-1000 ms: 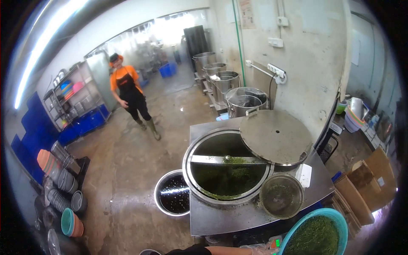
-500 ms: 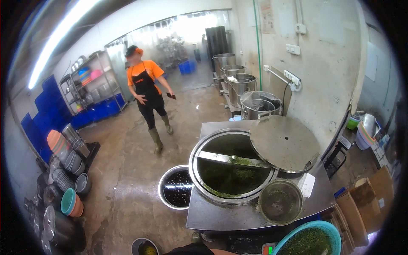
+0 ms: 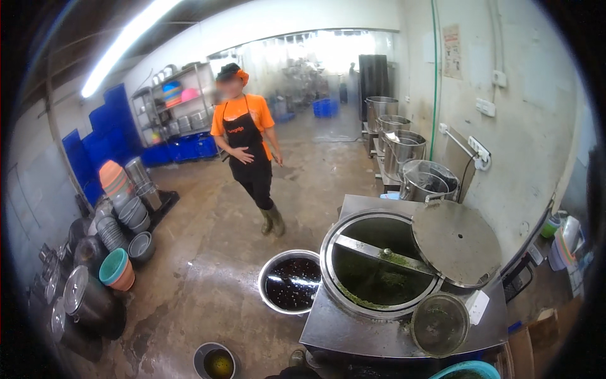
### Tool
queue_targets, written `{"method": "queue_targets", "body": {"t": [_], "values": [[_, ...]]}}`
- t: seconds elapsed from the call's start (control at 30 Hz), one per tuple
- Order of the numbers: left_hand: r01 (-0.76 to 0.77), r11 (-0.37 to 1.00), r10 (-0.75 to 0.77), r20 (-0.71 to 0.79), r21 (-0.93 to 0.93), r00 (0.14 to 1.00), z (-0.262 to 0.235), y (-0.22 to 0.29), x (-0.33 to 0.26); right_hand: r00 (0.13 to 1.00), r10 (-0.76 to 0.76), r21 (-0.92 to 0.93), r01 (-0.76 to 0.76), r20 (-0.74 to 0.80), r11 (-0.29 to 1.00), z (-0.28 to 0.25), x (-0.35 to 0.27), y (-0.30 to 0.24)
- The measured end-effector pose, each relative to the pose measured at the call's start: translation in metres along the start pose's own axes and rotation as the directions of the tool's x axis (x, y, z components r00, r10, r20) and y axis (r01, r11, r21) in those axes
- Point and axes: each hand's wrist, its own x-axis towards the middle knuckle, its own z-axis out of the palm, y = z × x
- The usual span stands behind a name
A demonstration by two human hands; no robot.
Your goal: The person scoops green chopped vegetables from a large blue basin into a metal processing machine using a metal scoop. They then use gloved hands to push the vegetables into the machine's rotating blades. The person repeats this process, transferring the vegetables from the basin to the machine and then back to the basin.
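Note:
Neither of my hands shows in the head view. Closest to me, a steel machine with a flat top (image 3: 366, 338) holds a round vat (image 3: 327, 260) of dark green liquid. A metal crossbar (image 3: 360, 246) spans the vat, with green bits clinging to it. The round steel lid (image 3: 456, 245) rests off to the right, partly over the opening. A shallow round sieve or bowl (image 3: 440, 323), smeared with green, sits on the front right of the top. On the floor to its left stands a wide steel pot (image 3: 262, 285) of dark liquid.
A co-worker in an orange shirt and black apron (image 3: 243, 139) stands ahead on wet floor. Stacked pots and buckets (image 3: 120, 268) line the left wall. Tall steel pots (image 3: 404, 155) stand along the right wall. A small bucket (image 3: 201, 361) and a teal basin (image 3: 464, 367) are nearby.
My view has turned left, so the machine sits farther right and lower. The co-worker has stepped nearer. A bit of my arm at the lower edge has left view, and most of the teal basin too.

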Motion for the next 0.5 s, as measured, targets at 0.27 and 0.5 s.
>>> {"method": "queue_targets", "body": {"t": [0.27,0.5], "values": [[-0.045,0.993,0.024,-0.176,-0.113,0.984,0.006,-0.047,0.024,0.96,-0.254,-0.118,0.268,0.119,0.956,-0.022,-0.114,-0.085],[-0.968,0.227,0.781,-0.613,0.104,0.117,0.013,-0.059,0.002,0.928,-0.218,-0.137,0.268,0.303,0.954,-0.002,-0.125,-0.066]]}}
